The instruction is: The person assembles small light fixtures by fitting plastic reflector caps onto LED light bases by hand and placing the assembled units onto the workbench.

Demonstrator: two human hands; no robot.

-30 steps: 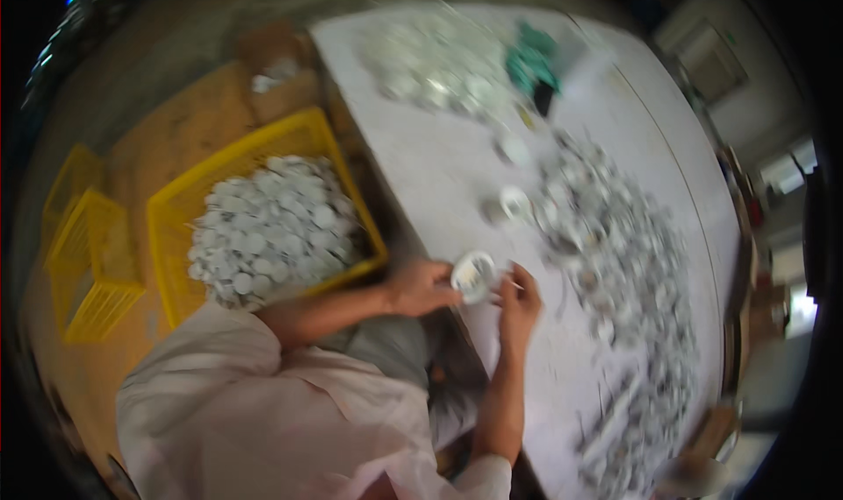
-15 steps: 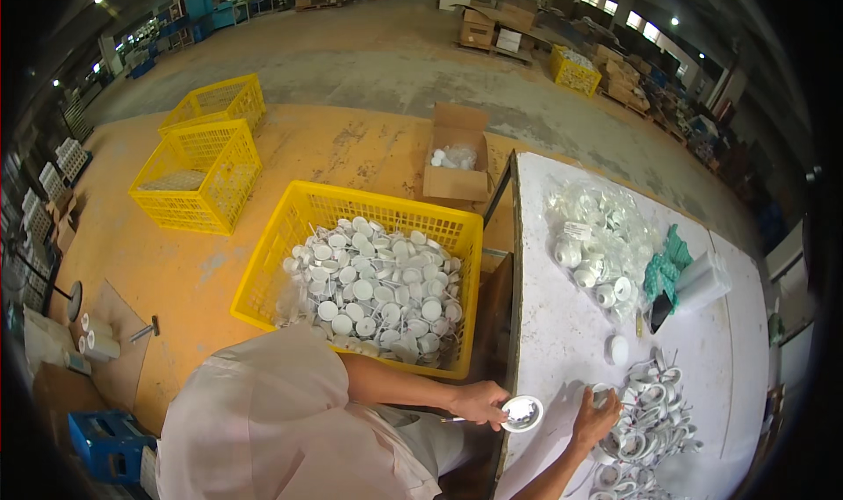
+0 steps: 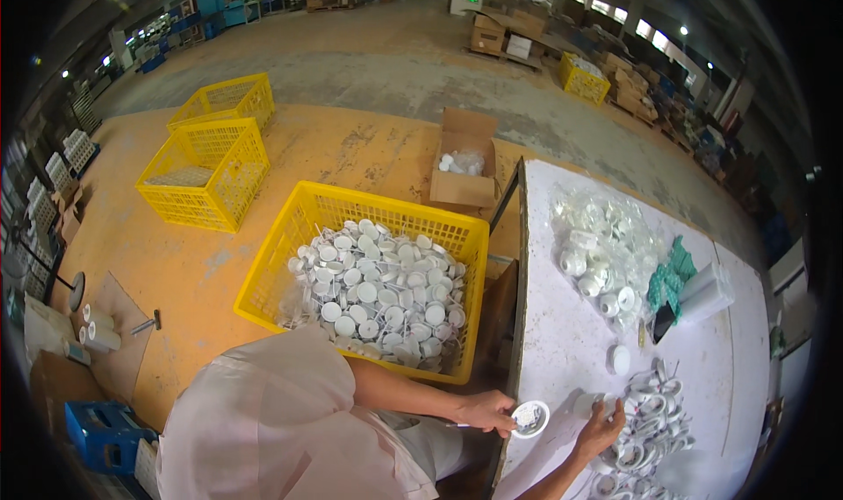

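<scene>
Pinched by the left hand (image 3: 490, 410), a round white housing (image 3: 530, 419) sits at the left edge of the white table (image 3: 562, 351). Over the table, the right hand (image 3: 601, 431) curls beside a pale round piece (image 3: 586, 404); whether it grips, I cannot tell. White rings (image 3: 648, 423) lie heaped on the table; a yellow crate (image 3: 477, 298) stands left of it.

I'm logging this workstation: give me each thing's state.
Left hand: closed on a round white part
Round white part: open side showing
Right hand: curled at a white piece, hold unclear
Nearest yellow crate: open, heaped with white discs
Cardboard box: open, partly filled
Green bundle: crumpled
Clear plastic bag: filled
</scene>
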